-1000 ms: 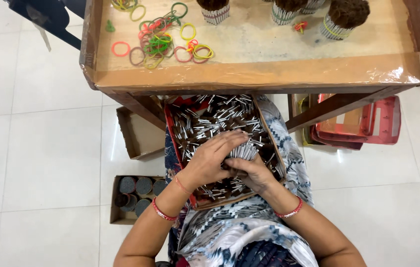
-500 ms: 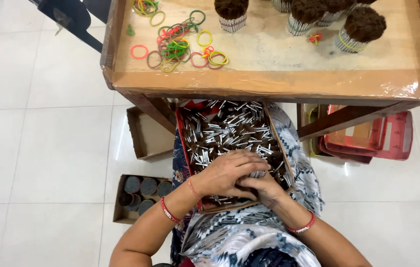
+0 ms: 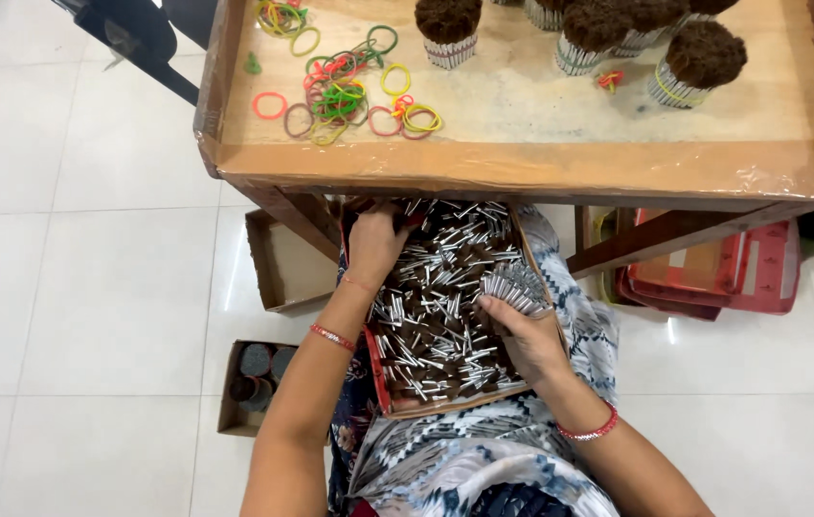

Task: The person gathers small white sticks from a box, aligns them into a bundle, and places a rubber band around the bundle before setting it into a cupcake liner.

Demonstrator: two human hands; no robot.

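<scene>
Item — gathering step, as I read it: my right hand (image 3: 527,335) clasps a bundle of silver sticks (image 3: 514,285) over the lap tray (image 3: 445,407), left hand (image 3: 375,244) curled into the loose sticks (image 3: 431,316) at its far corner — next calls for more sticks squared into the bundle.

The floor (image 3: 72,287) is laid in large glossy white tiles with thin grey joints, and soft light glints off it near the boxes. A wooden surface (image 3: 531,168) with a raised rim, wrapped in clear film, stands across the top on slanted brown legs (image 3: 661,239). At upper left, part of a dark chair (image 3: 134,38) stands on the tiles. An open cardboard box (image 3: 282,263) sits on the floor beneath the surface's left side, and stacked red trays (image 3: 723,278) lie on the floor under its right side.
</scene>
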